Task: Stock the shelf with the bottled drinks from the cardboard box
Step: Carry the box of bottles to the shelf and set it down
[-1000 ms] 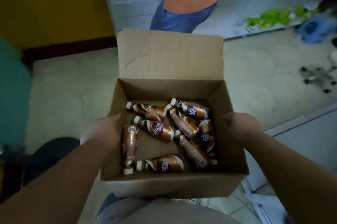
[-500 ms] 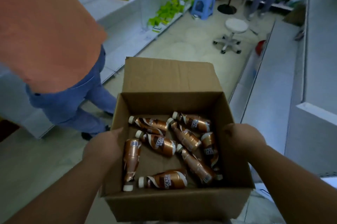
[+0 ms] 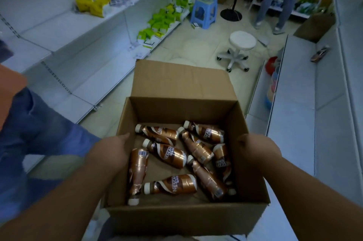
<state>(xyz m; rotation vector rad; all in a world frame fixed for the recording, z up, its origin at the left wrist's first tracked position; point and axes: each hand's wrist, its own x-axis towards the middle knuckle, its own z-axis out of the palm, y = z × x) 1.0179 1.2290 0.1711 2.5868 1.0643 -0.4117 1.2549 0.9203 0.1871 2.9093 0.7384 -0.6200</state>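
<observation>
Brown cardboard box (image 3: 182, 219) carried, left hand (image 3: 107, 155) and right hand (image 3: 257, 152) clamping its side walls. Copper-labelled bottled drinks (image 3: 167, 155) lie loose inside. Transport step; next, probably set down beside white shelf (image 3: 294, 103).

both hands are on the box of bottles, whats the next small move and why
Probably set the cardboard box down on the bare white shelf at the right. The left hand and right hand both grip its sides, so neither is free to lift the bottles lying loose inside.
</observation>
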